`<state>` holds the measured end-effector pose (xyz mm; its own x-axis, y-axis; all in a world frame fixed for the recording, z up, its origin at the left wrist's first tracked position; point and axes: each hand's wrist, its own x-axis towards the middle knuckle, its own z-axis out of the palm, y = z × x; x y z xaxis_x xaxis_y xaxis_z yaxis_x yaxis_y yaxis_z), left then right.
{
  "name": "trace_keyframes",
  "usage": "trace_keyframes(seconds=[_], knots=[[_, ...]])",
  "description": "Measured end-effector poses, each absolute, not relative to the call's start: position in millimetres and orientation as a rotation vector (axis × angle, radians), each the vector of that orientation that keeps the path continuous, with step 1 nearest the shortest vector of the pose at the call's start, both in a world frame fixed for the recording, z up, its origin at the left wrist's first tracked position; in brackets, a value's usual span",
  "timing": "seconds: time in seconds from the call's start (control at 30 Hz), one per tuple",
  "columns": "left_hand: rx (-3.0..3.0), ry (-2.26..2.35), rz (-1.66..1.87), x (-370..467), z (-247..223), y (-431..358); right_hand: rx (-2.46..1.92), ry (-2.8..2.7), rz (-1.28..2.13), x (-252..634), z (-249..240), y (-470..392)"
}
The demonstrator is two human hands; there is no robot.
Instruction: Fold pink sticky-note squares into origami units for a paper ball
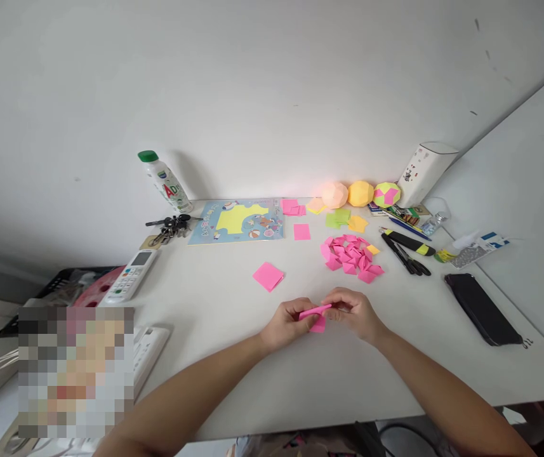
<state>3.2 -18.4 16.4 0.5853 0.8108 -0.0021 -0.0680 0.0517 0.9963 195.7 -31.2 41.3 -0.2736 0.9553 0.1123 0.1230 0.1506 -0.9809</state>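
Bare left hand (287, 327), bare right hand (355, 315), bare forearms (207, 381), dull pink-marked clothing (272, 447) directly below the grip

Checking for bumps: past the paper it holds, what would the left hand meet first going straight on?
Likely the right hand, at the other end of the pink paper; exact depth is unclear.

Light falls bright and diffuse on the wall (262, 95) and tabletop (371, 381); the bottle (169, 187) casts a soft shadow rightward, indicating a source at left. Wide-angle distortion leans bottle and white box (426, 174) outward. A mosaic patch (76, 374) obscures the lower left.
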Motion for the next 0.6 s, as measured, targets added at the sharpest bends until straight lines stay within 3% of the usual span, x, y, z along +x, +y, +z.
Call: trace_keyframes(seconds=[0.6], knots=[[1.351, 0.731, 0.765, 4.2, 19.4, -18.5, -1.169, -1.508, 1.239, 193.9, 41.3, -31.7]])
